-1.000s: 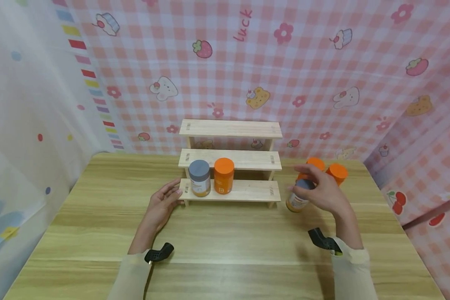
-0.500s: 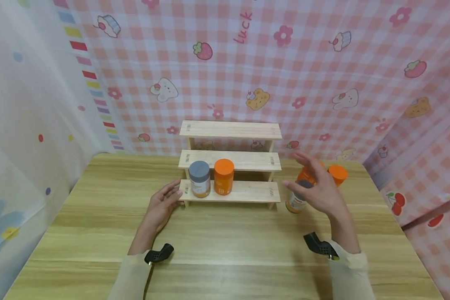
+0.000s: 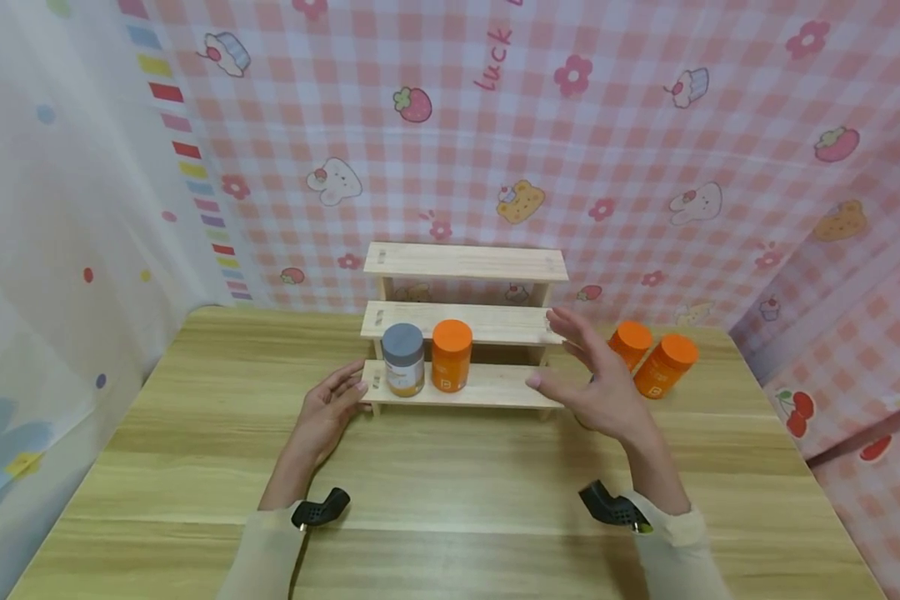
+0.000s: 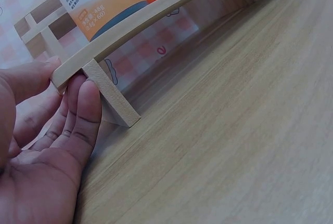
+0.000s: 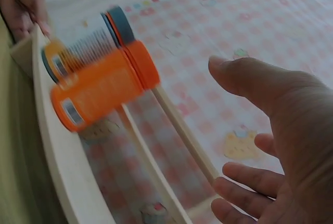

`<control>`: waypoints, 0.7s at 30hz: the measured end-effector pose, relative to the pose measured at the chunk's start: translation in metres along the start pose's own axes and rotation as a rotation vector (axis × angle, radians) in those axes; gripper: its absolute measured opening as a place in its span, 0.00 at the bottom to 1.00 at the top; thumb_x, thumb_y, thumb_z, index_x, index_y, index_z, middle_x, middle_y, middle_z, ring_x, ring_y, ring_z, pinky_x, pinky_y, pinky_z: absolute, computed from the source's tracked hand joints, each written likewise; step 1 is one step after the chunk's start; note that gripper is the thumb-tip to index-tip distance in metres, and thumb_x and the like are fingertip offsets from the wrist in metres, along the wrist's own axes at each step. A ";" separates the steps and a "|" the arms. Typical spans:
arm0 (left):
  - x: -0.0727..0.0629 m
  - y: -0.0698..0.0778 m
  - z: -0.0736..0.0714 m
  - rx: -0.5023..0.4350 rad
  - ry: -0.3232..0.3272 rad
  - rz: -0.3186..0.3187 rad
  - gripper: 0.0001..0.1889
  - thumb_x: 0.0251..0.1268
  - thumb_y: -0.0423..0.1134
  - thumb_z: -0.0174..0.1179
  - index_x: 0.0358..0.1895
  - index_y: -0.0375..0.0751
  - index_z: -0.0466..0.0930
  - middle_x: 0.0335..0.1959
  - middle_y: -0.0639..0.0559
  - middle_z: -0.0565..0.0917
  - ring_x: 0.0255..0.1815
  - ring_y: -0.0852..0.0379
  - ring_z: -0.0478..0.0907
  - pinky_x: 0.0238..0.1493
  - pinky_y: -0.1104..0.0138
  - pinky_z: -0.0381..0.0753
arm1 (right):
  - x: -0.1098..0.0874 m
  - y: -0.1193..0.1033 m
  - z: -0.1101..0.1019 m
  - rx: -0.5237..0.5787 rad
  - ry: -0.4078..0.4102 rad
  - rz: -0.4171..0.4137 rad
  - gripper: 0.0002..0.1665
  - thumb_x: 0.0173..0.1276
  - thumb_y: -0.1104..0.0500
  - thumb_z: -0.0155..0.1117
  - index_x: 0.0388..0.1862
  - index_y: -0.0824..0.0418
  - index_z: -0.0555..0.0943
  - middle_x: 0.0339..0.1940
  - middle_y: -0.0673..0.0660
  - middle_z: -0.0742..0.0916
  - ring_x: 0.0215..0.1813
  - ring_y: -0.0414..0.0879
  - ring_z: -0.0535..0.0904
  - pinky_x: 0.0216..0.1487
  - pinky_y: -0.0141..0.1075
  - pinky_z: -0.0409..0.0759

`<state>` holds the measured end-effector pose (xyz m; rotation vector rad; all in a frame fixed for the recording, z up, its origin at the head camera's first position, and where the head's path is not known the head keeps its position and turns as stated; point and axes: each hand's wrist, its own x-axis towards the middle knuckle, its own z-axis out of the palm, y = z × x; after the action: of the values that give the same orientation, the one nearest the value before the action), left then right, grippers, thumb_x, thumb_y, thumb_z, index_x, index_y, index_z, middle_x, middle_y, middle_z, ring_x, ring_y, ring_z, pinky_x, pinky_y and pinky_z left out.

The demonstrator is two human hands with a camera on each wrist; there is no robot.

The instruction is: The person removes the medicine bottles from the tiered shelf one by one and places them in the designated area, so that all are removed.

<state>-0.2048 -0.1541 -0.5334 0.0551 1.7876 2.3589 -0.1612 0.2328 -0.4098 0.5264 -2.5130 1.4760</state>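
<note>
- Your right hand (image 3: 598, 390) is now farther toward your left hand (image 3: 330, 410) than half a second ago, so its thumb and fingertips overlap the right end of the wooden shelf (image 3: 506, 385) in the head view.
- That hand is spread, thumb well apart from the fingers, and the right wrist view shows nothing in its grasp.
- The second grey-lidded bottle (image 3: 582, 422), partly visible in the last moment, is now almost wholly hidden behind your right hand; you cannot tell from here whether they touch.
- Past your right hand, on its outer side, the pair of orange bottles (image 3: 664, 367) shows more fully on the worktop (image 3: 450, 500).
- Your left hand is unchanged: it pinches the near end of the lowest step, thumb at the board's edge, fingers beneath.
- Between your hands, nearer the left, the first grey-lidded bottle (image 3: 403, 362) and an orange bottle (image 3: 452, 358) stand upright on that step, as before.
- For the work in hand, the change seems one of reach only: the shelf looks steadied, its load the same.
</note>
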 end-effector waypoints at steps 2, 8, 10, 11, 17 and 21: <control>0.001 0.000 0.002 0.001 -0.003 -0.001 0.29 0.77 0.31 0.57 0.77 0.34 0.62 0.49 0.56 0.79 0.46 0.63 0.80 0.45 0.71 0.86 | 0.000 -0.002 0.007 0.007 -0.012 -0.008 0.55 0.61 0.59 0.79 0.82 0.43 0.60 0.80 0.54 0.71 0.79 0.49 0.67 0.79 0.53 0.67; 0.005 -0.001 0.007 -0.009 -0.003 -0.005 0.29 0.77 0.30 0.57 0.77 0.34 0.63 0.48 0.57 0.80 0.46 0.63 0.80 0.45 0.71 0.86 | 0.001 -0.003 0.026 0.043 -0.041 -0.012 0.54 0.63 0.58 0.78 0.82 0.45 0.59 0.79 0.56 0.72 0.78 0.51 0.69 0.77 0.53 0.70; 0.007 -0.002 0.008 -0.014 -0.005 -0.004 0.29 0.76 0.30 0.57 0.77 0.33 0.63 0.48 0.57 0.80 0.46 0.63 0.80 0.45 0.71 0.86 | 0.003 -0.005 0.033 0.056 -0.039 0.000 0.54 0.62 0.58 0.79 0.81 0.42 0.60 0.78 0.57 0.73 0.77 0.51 0.70 0.77 0.52 0.71; 0.007 -0.003 0.008 -0.016 -0.008 -0.004 0.29 0.76 0.30 0.57 0.77 0.33 0.63 0.48 0.57 0.80 0.46 0.63 0.80 0.45 0.70 0.86 | 0.004 -0.006 0.036 0.060 -0.037 0.004 0.53 0.63 0.57 0.79 0.81 0.41 0.60 0.78 0.57 0.73 0.77 0.51 0.70 0.77 0.52 0.71; 0.006 -0.006 0.003 -0.010 -0.009 0.010 0.30 0.76 0.30 0.57 0.77 0.32 0.62 0.49 0.56 0.80 0.46 0.63 0.80 0.44 0.71 0.86 | 0.018 -0.016 0.061 0.091 -0.050 0.023 0.53 0.62 0.55 0.79 0.80 0.42 0.61 0.77 0.59 0.74 0.76 0.51 0.71 0.76 0.51 0.73; 0.003 -0.006 0.000 0.001 0.006 0.009 0.29 0.76 0.30 0.57 0.77 0.33 0.63 0.48 0.57 0.81 0.46 0.63 0.80 0.44 0.71 0.86 | 0.028 -0.020 0.075 0.103 -0.065 0.020 0.52 0.62 0.56 0.79 0.81 0.46 0.62 0.75 0.59 0.76 0.73 0.53 0.75 0.74 0.52 0.75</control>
<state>-0.2068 -0.1517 -0.5390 0.0562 1.7956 2.3664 -0.1776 0.1525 -0.4218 0.5766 -2.5083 1.6276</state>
